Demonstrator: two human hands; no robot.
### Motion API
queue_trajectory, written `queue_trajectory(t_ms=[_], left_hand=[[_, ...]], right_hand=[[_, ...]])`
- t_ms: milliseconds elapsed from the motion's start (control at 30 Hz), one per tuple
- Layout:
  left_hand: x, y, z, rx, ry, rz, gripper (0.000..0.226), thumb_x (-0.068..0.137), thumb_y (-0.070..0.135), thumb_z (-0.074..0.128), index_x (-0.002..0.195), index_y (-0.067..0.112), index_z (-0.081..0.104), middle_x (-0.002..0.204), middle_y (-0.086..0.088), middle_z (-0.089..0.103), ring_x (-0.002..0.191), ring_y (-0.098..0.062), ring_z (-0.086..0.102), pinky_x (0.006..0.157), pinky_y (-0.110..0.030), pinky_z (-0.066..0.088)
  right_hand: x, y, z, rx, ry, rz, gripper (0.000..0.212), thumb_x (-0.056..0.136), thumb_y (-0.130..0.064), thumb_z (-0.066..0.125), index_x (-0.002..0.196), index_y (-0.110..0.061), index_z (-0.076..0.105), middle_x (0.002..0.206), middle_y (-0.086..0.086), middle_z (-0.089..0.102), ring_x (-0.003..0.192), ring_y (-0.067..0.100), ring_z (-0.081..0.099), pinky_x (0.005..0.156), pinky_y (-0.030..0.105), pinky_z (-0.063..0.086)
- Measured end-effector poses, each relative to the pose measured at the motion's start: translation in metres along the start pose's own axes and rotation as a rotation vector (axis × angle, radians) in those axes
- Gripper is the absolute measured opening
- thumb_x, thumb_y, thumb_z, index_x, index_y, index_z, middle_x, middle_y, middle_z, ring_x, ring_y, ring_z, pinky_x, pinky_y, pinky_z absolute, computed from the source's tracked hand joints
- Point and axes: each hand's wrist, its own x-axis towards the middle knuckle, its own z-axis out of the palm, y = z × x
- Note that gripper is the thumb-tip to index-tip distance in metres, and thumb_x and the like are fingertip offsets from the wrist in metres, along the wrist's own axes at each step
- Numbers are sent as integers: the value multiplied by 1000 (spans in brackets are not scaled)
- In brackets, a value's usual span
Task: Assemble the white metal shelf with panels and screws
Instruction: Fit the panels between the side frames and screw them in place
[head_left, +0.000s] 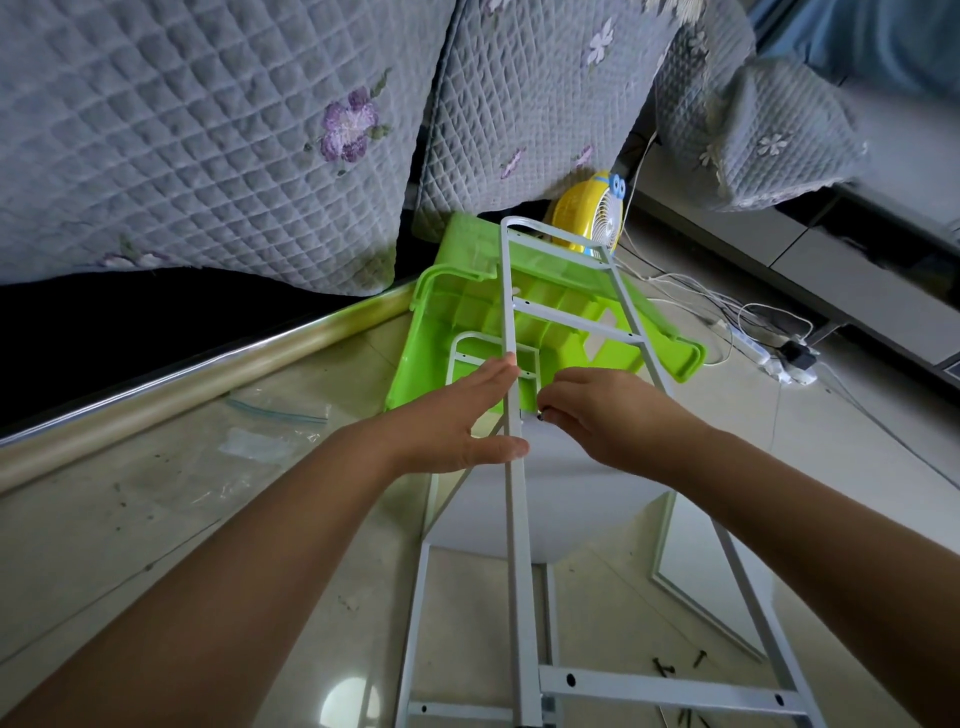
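The screw (540, 415) under the right hand's (602, 415) fingertips is mostly hidden; the white frame (519, 571) runs off at six o'clock.

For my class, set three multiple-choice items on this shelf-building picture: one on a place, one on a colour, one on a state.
1. Where is the yellow fan?
A. Behind the green bin
B. On the sofa
C. In the bin

2. What colour is the shelf frame?
A. Black
B. White
C. Red

3. What is the right hand doing?
A. Hanging idle
B. Pinching a small dark screw at the frame
C. Gripping the fan

Answers: 1 A, it stands past the bin's far edge; 2 B, its bars are white; 3 B, its fingers meet on the screw.
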Motion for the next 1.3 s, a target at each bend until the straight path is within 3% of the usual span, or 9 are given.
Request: queue_trajectory(t_ms=[200, 400, 567, 733, 867, 933, 1000, 1133, 1300], left_hand=[[-1, 1, -1, 23, -4, -3, 81, 91, 33, 52, 147, 21, -5, 153, 16, -13, 124, 14, -10, 99, -5, 2], [-1, 1, -1, 3, -15, -3, 82, 90, 35, 52, 148, 23, -5, 146, 24, -14, 127, 13, -8, 102, -8, 3], [-2, 3, -3, 24, -5, -7, 81, 91, 36, 51, 147, 24, -5, 146, 24, -13, 131, 11, -8, 100, -7, 4], [-6, 16, -14, 246, 76, -5, 82, 91, 42, 51, 148, 14, 0, 155, 6, -11, 133, 6, -12, 109, -14, -1], [3, 69, -1, 526, 58, 88, 87, 79, 59, 22, 148, 10, 1, 156, -1, -10, 140, -3, -12, 112, -19, -3], [16, 96, 20, 643, -24, 127, 75, 94, 56, 21, 148, 9, -2, 156, -3, -12, 143, -10, -12, 114, -25, -3], [34, 118, 44, 705, -69, 141, 69, 96, 47, 22, 149, 9, -1, 157, -4, -10, 144, -13, -10, 116, -29, 0], [62, 135, 80, 824, -129, 129, 66, 97, 47, 20, 149, 9, 2, 157, -5, -7, 144, -14, -7, 115, -33, 1], [65, 130, 99, 872, -182, 116, 66, 96, 48, 16, 149, 12, -1, 157, -2, -9, 144, -13, -10, 115, -32, -2]], right_hand=[[5, -5, 1, -121, -131, 120, 35, 100, -29, 29, 104, -6, 55, 104, 10, 57, 97, 28, 56, 75, 32, 42], [5, -1, 1, 65, -176, 195, 33, 99, -25, 32, 72, -12, 43, 70, 6, 44, 75, 25, 46, 68, 30, 31], [-9, 11, -6, 200, -117, 171, 19, 93, -12, 46, 95, -2, 62, 81, 7, 58, 74, 14, 46, 65, 22, 31], [-59, 34, -9, 303, 144, 286, 22, 85, -11, 51, 88, 5, 66, 77, 12, 62, 69, 19, 52, 62, 17, 33], [-130, 60, 28, 374, 398, 727, 18, 89, 0, 51, 99, 7, 64, 92, 18, 64, 75, 22, 53, 64, 14, 31], [-163, 71, 67, 427, 254, 959, 22, 92, -4, 47, 106, 3, 62, 103, 15, 64, 88, 27, 57, 70, 21, 35], [-190, 73, 109, 434, -83, 1055, 24, 94, -11, 42, 105, -3, 62, 107, 14, 63, 93, 25, 56, 74, 25, 38], [-224, 52, 180, 412, -585, 1004, 28, 94, -16, 38, 67, -16, 44, 89, 11, 56, 94, 20, 54, 70, 24, 34], [-238, 25, 245, 306, -786, 1032, 33, 93, -10, 37, 122, -8, 53, 128, 7, 55, 117, 23, 54, 93, 34, 46]])
